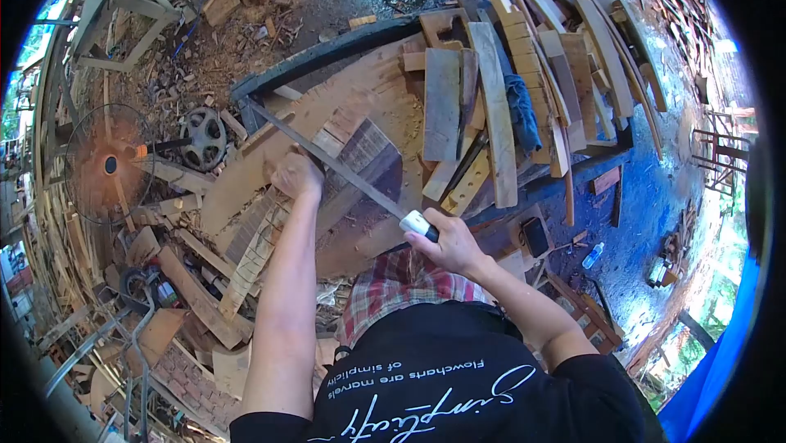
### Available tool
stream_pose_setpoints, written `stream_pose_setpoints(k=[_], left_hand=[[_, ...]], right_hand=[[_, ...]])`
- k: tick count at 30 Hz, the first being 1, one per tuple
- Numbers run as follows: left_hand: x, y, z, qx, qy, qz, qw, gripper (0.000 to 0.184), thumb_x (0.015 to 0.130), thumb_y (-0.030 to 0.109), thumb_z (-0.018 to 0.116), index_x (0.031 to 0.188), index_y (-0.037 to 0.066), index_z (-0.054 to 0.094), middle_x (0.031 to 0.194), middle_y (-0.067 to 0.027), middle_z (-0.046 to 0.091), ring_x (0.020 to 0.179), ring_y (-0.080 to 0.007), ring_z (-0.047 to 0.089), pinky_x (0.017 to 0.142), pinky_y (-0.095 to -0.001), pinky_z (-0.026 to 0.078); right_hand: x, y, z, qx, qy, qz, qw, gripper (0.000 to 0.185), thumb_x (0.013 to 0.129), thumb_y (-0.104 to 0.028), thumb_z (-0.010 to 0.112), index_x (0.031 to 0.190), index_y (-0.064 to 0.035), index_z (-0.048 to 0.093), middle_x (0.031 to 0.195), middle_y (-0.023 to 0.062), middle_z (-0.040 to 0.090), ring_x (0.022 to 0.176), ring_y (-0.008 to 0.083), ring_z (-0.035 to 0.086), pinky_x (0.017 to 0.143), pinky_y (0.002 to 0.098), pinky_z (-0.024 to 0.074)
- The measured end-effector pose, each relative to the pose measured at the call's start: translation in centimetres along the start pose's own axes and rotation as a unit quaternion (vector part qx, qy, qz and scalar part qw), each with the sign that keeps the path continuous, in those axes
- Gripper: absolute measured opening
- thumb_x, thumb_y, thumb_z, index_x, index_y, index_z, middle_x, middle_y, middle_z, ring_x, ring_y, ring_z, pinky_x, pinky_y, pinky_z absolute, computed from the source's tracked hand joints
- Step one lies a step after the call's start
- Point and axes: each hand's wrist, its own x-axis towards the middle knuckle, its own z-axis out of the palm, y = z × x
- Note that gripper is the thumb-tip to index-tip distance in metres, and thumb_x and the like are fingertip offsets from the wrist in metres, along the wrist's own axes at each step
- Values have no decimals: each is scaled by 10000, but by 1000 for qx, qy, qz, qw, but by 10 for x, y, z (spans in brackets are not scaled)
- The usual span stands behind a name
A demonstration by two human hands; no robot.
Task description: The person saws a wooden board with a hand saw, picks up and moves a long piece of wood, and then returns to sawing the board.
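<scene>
My right hand (449, 240) is wrapped round the white and black handle (419, 226) of a long straight metal blade (344, 170). The blade runs up and left across a wooden piece with dark and light bands (360, 148) on the sawdust-covered workbench (360, 74). My left hand (296, 174) is closed at the left side of the blade, over the upper end of a slatted wooden piece (266, 226); its fingertips are hidden, and I cannot make out what it grips.
Many loose boards (491, 107) and a blue cloth (521, 111) lie on the bench's right half. A fan (110, 164) stands left, near a spoked wheel (203, 138). A phone (535, 237) and a bottle (594, 255) are at the lower right. Scrap wood covers the left floor.
</scene>
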Motion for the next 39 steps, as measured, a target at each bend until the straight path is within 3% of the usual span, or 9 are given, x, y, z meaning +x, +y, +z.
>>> stream_pose_setpoints(k=[2,5,7,13,17,23,30,36,39], left_hand=[[0,-8,2,31,-24,18,999,345,875,278,434,766,75,692,770,-141,668,756,-290,636,668,-427,399],[-1,-1,7,-47,55,-4,997,371,871,284,434,708,75,694,761,-150,666,741,-288,640,681,-412,400],[-3,-8,13,13,33,-10,999,363,869,276,435,721,67,693,776,-148,671,724,-281,644,696,-389,399],[-1,8,-2,18,17,-49,999,336,871,276,447,742,94,697,764,-122,675,760,-245,651,709,-357,403],[2,1,10,62,19,-48,997,332,874,284,453,738,101,695,759,-121,674,753,-247,653,706,-367,407],[-2,3,2,3,16,-32,999,344,889,316,435,776,109,684,766,-134,669,766,-267,646,713,-376,397],[0,8,-2,-3,38,-43,998,330,889,357,428,844,125,658,748,-138,664,762,-302,644,714,-414,389],[-1,5,0,-14,18,-38,999,318,889,353,426,854,123,644,726,-149,661,750,-315,646,713,-425,390],[2,5,0,-23,24,-36,999,316,885,351,434,842,119,645,719,-150,659,742,-317,646,696,-427,394]], right_hand=[[5,-4,0,13,-15,20,1000,509,822,-514,561,844,-6,552,703,240,597,699,412,605,641,460,470],[33,-3,20,24,23,-38,999,520,821,-527,560,829,-7,540,690,234,592,688,425,596,635,463,467],[74,-23,36,-5,5,-45,999,513,827,-524,553,837,-12,548,706,234,600,700,433,594,642,462,469],[42,-2,35,49,45,-51,997,481,824,-501,557,855,-22,553,718,235,600,704,433,593,636,460,466],[12,19,20,55,-7,-29,998,477,818,-498,569,868,-25,546,720,236,599,701,429,594,629,462,463],[82,-24,52,68,16,-27,997,442,823,-458,593,817,-18,548,719,240,600,687,405,608,611,436,471],[-1,25,19,54,14,-48,997,448,833,-464,581,845,-16,575,745,238,600,689,400,610,620,432,473],[74,-22,49,12,20,-5,1000,483,836,-501,550,861,-19,569,735,230,608,702,396,608,634,448,469],[38,-3,39,31,41,-29,998,486,837,-502,546,856,-17,575,722,222,607,681,390,612,627,435,473]])
